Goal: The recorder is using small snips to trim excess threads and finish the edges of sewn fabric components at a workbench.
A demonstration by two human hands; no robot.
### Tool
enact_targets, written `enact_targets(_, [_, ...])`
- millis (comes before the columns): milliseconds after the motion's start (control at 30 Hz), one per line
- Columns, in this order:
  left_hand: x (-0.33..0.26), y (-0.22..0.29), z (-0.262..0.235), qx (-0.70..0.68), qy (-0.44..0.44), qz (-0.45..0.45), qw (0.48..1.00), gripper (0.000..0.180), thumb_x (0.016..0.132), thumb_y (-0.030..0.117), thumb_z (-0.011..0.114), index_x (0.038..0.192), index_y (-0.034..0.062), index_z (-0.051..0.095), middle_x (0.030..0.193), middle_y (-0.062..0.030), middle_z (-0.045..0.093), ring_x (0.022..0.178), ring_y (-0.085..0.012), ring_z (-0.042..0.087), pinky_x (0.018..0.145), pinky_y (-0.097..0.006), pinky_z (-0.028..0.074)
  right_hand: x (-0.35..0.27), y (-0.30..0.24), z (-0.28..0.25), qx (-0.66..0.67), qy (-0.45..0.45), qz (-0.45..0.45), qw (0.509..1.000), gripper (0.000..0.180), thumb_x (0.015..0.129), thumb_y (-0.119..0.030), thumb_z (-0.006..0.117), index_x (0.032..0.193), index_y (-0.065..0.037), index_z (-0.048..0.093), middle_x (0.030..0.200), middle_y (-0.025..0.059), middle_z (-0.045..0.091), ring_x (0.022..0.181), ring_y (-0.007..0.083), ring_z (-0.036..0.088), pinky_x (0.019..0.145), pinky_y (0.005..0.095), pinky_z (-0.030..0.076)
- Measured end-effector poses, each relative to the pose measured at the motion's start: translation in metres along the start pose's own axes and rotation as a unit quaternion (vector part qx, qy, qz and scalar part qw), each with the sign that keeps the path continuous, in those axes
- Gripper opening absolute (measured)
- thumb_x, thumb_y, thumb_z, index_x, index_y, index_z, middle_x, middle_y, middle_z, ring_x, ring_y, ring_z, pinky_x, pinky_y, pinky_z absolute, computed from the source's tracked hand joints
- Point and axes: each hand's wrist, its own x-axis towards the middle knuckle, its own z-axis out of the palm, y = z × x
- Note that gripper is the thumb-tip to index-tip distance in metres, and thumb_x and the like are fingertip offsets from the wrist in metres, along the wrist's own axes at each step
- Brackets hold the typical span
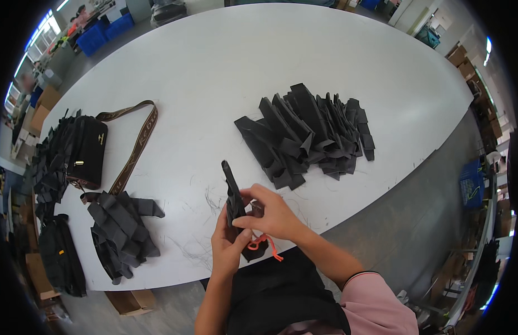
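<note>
My left hand point(228, 243) grips a narrow folded strip of black fabric point(232, 187), held upright over the table's near edge. Closed at the strip's other side, my right hand point(273, 215) pinches it between thumb and fingers. A small dark metallic item shows within the curl of my right fingers, too hidden to name. An orange cord point(264, 244) dangles in a loop below my hands, beside the strip's dark lower end. Beyond my right hand lies a large pile of black fabric strips point(309, 137). A smaller heap of similar pieces point(125, 231) rests to the left.
On the white table point(203, 61), a black bag point(92, 151) with a patterned brown strap point(139, 148) stands far left, against more black strips point(52, 159). Another black bag point(62, 257) sits at the left edge. Loose threads point(197, 245) litter the surface. An open cardboard box point(130, 302) stands below.
</note>
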Motion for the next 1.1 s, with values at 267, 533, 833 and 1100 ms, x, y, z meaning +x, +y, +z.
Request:
enact_targets(267, [-0.023,-0.03,-0.015,0.019,0.134,0.035,0.99,0.049,0.084,-0.01,0.04,0.133,-0.0049,0.033,0.126,-0.0164,0.048,0.114,-0.022,0.051,0.095,-0.03,0.041,-0.02,0.034,0.049,-0.031,0.071,-0.033,0.996,0.045,0.072,-0.005,0.066,0.115,0.0,0.055,0.092,0.0066,0.054,0.063,0.0129,0.05,0.059,0.0239,0.044])
enact_targets(533, [-0.023,-0.015,-0.028,0.268,0.154,0.063,0.949,0.029,0.084,-0.006,0.051,0.111,0.0015,0.054,0.122,-0.0118,0.051,0.109,-0.0187,0.052,0.084,-0.026,0.046,-0.015,0.059,0.035,-0.084,0.178,-0.08,0.977,0.031,0.065,0.01,0.049,0.092,0.001,0.062,0.082,0.0124,0.063,0.066,0.0225,0.06,0.057,0.0294,0.046])
enact_targets(833, [-0.038,-0.012,-0.033,-0.016,0.215,-0.124,0.969,0.032,0.098,0.027,0.044,0.086,0.0013,0.059,0.074,0.0037,0.055,0.067,-0.0028,0.046,0.061,-0.018,0.038,-0.032,0.054,0.031,0.277,-0.11,0.328,0.897,0.038,0.072,0.0,0.059,0.11,0.002,0.052,0.07,-0.002,0.049,0.054,0.0026,0.038,0.05,0.0174,0.032])
enact_targets(1100, [-0.042,-0.003,-0.04,0.075,0.214,-0.149,0.963,0.039,0.098,0.034,0.044,0.08,0.0028,0.059,0.07,0.0062,0.051,0.064,-0.002,0.042,0.057,-0.018,0.035,-0.056,0.02,0.035,-0.251,0.018,-0.136,0.958,0.042,0.076,-0.01,0.068,0.115,-0.006,0.053,0.087,0.0083,0.054,0.066,0.0213,0.056,0.056,0.03,0.044])
